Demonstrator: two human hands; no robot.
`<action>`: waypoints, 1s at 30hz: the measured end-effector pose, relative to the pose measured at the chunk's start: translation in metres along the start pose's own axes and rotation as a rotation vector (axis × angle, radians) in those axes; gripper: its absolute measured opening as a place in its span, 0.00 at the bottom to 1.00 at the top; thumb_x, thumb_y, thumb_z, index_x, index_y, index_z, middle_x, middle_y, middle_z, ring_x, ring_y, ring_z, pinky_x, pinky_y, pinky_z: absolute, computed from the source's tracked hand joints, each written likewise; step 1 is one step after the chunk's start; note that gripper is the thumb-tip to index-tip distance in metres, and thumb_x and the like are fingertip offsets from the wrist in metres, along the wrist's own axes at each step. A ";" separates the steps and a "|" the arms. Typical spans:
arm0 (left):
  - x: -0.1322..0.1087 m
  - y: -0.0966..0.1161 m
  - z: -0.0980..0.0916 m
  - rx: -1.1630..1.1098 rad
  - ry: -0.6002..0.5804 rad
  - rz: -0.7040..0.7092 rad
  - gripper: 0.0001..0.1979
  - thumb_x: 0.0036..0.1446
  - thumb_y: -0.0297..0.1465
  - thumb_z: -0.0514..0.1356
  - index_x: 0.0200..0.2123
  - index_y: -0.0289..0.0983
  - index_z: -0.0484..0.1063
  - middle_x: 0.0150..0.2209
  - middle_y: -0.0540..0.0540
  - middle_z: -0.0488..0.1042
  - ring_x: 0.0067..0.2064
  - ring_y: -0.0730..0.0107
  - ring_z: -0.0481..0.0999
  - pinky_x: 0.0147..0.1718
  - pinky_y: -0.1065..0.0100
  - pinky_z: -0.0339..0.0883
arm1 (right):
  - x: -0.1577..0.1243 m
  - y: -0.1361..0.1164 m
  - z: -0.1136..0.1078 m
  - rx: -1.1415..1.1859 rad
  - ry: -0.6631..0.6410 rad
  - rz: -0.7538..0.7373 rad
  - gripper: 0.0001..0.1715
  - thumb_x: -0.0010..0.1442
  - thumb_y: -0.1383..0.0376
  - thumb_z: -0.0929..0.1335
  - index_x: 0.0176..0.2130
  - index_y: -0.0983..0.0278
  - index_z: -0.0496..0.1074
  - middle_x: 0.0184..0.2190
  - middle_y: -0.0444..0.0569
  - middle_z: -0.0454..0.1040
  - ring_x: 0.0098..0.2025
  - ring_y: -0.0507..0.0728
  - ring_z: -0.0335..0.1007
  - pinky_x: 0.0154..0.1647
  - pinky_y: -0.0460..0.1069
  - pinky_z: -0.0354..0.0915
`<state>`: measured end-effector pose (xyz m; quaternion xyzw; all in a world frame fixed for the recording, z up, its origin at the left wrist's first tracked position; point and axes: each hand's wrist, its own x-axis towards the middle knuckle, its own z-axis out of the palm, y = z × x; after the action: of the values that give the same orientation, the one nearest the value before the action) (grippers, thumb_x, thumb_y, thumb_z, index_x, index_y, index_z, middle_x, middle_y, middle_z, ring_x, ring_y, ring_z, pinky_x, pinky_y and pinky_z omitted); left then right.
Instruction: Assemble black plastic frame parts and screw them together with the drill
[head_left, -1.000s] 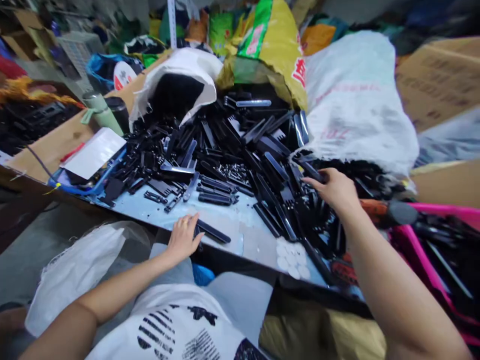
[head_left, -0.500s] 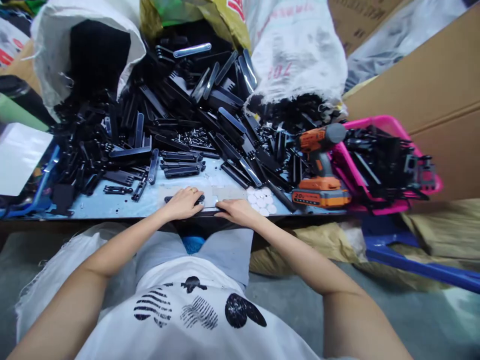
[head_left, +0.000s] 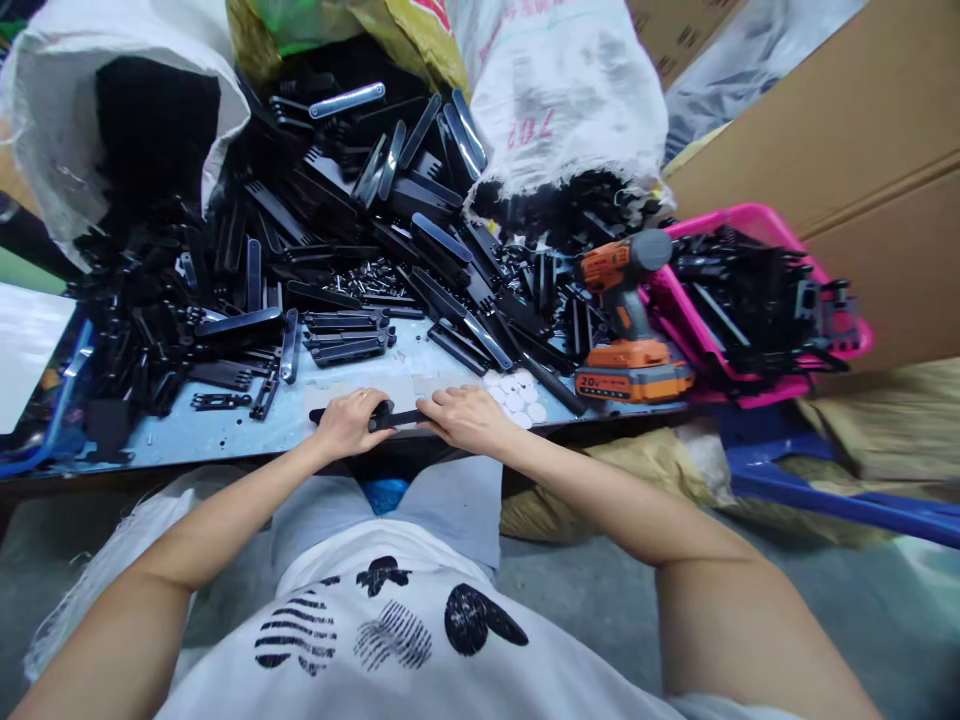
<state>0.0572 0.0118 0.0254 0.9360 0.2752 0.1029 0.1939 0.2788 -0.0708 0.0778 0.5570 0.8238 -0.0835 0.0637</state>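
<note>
At the table's front edge my left hand (head_left: 352,422) is closed around a long black plastic part (head_left: 406,417). The fingers of my right hand (head_left: 465,415) pinch the same part at its right end. It lies level between the two hands, and my fingers hide much of it. White round stickers or discs (head_left: 517,398) lie just right of my right hand. Beyond my hands a small stack of black bars (head_left: 346,338) rests on the light blue tabletop (head_left: 405,362).
An orange cordless drill (head_left: 630,325) stands at the right, beside a pink basket (head_left: 757,225) of black parts. Loose black parts and small screws (head_left: 375,280) are heaped at the back. White sacks (head_left: 562,90) lie open behind them. A blue tray (head_left: 64,400) sits far left.
The black part has come up into both hands, where before my hands lay flatter over it at the table edge. The view has shifted slightly.
</note>
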 end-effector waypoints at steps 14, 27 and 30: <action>0.180 -0.056 -0.041 0.185 0.155 -0.255 0.20 0.61 0.24 0.47 0.55 0.33 0.63 0.51 0.33 0.67 0.51 0.55 0.68 0.47 0.58 0.64 | -0.009 0.015 0.053 0.265 0.366 0.050 0.19 0.66 0.55 0.60 0.50 0.61 0.69 0.44 0.54 0.71 0.44 0.59 0.65 0.44 0.55 0.62; 0.148 -0.060 -0.071 0.181 0.285 -0.165 0.16 0.66 0.37 0.45 0.41 0.34 0.67 0.42 0.42 0.71 0.44 0.61 0.72 0.44 0.64 0.65 | 0.068 0.122 -0.047 0.144 0.305 0.555 0.21 0.69 0.59 0.57 0.56 0.61 0.66 0.53 0.48 0.69 0.55 0.53 0.61 0.54 0.46 0.59; 0.085 -0.051 -0.068 -0.048 0.310 -0.144 0.14 0.63 0.42 0.48 0.37 0.39 0.67 0.37 0.47 0.74 0.37 0.65 0.74 0.40 0.66 0.67 | 0.080 0.197 -0.046 0.114 0.235 0.742 0.20 0.68 0.69 0.56 0.54 0.71 0.67 0.52 0.60 0.68 0.53 0.56 0.62 0.52 0.49 0.60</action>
<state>0.0835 0.1192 0.0725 0.8821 0.3654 0.2382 0.1781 0.4310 0.0833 0.0940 0.8254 0.5622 -0.0359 -0.0362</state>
